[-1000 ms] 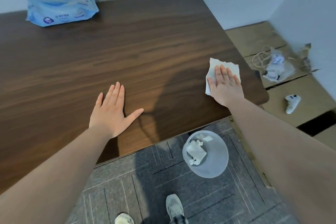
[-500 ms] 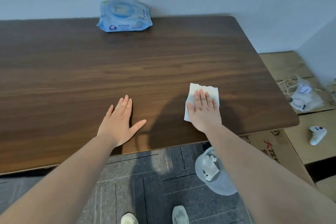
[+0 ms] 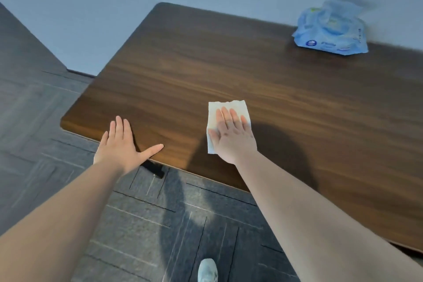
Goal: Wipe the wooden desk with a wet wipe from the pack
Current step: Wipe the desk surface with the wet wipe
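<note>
Wet wipe [image 3: 229,117] flat on tabletop [image 3: 286,103], frame centre, near front edge. Right hand [image 3: 232,136] pressed palm-down on it, fingers spread, not gripping. Left hand [image 3: 121,146] splayed flat at front edge, lower left, empty. Wipe pack [image 3: 332,34] upper right by wall. Step: wiping pass underway. Next move likely needs steady downward pressure and a stroke over uncovered surface.
</note>
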